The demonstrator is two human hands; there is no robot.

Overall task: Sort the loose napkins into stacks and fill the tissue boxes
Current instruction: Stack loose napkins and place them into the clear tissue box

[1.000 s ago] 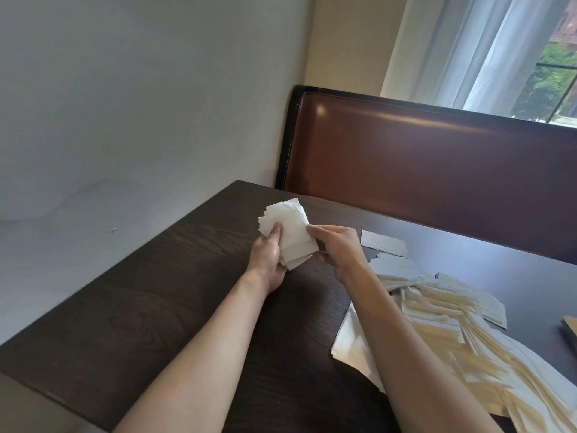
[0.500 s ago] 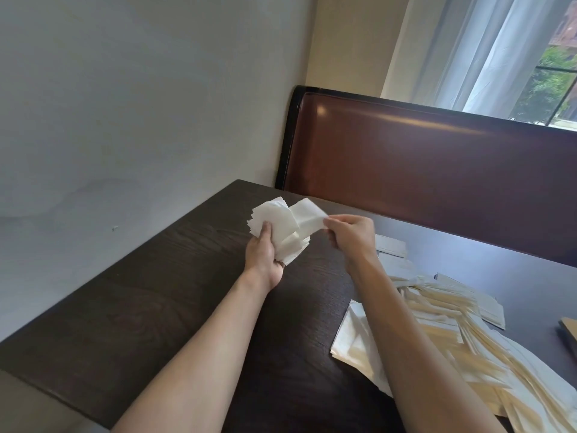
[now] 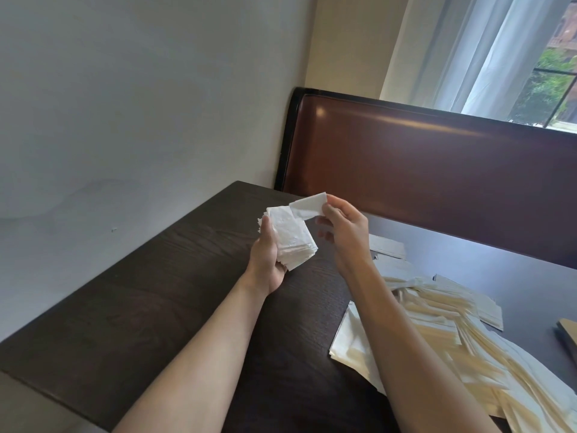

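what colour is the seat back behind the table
Reddish-brown with a dark, near-black frame, on the seat back behind the table; seen in the head view.

A restaurant or café booth is suggested by a dark wood table point(image 3: 131, 301), a padded brown bench back point(image 3: 437, 176) and a curtained window point(image 3: 487, 48).

Table point(image 3: 150, 295) left bare; napkin heap point(image 3: 437, 332) crowds right.
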